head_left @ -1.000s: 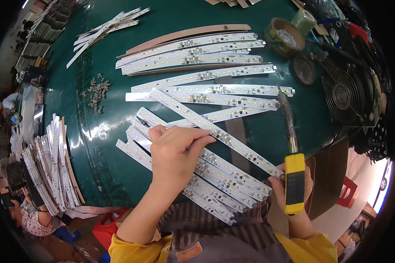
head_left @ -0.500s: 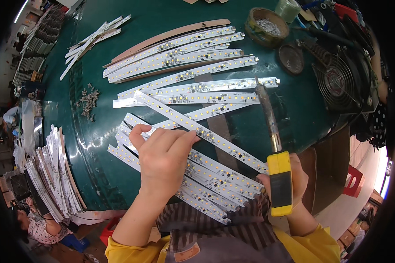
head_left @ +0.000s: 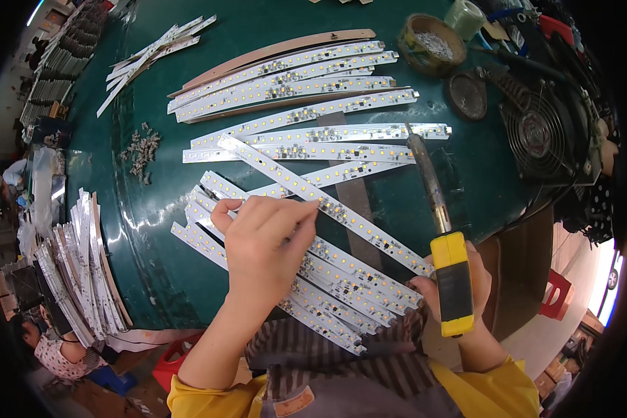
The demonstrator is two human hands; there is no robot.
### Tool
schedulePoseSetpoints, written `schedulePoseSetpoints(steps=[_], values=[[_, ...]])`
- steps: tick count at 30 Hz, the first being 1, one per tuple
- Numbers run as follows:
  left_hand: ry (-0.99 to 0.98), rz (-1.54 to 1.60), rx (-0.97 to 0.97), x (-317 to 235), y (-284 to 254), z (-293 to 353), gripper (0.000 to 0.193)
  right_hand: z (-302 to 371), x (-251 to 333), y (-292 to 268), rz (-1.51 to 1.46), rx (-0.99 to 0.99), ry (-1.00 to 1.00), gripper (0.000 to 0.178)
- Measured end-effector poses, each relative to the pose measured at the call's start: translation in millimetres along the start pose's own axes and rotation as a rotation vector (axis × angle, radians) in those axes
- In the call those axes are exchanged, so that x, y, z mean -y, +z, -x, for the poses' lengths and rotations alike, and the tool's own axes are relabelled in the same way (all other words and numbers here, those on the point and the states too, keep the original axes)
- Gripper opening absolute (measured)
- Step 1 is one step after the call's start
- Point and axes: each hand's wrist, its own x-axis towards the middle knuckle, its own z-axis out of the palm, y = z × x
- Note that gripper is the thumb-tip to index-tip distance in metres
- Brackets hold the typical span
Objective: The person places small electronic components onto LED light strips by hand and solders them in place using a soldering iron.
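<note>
My right hand (head_left: 479,289) grips a soldering iron (head_left: 453,282) by its yellow and black handle, the tip pointing away over the table. Its thumb rests at the near right end of a slanted LED strip board (head_left: 369,235). Beside the middle of that board my left hand (head_left: 266,244) is closed, thumb and fingertips pressed together at the board's edge. A small dark bit shows inside its curled fingers, too small to name. Under the left hand lies a fanned stack of LED strip boards (head_left: 355,279), partly hidden by it.
More LED strips (head_left: 299,115) lie across the green table (head_left: 167,265). Small metal parts (head_left: 141,152) sit in a heap at left. A tape roll holding small pieces (head_left: 432,43), a round dish (head_left: 465,96) and a fan (head_left: 536,132) stand at right. A person (head_left: 59,352) sits at lower left.
My left hand has shifted slightly right and away from me, fingertips now against the slanted board's edge. The soldering iron stays in my right hand. The whole view has shifted a little.
</note>
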Motion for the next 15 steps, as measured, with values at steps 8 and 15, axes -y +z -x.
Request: schedulePoseSetpoints(steps=[8,15], values=[[-0.229,0.049,-0.056,-4.7,-2.1,6.0,0.022,0.5,-0.4,-0.4,0.053,0.019,-0.002,0.045],[-0.283,-0.034,-0.018,-12.1,4.2,3.1,0.020,6.3,0.3,-0.7,0.164,-0.076,0.083,0.039]])
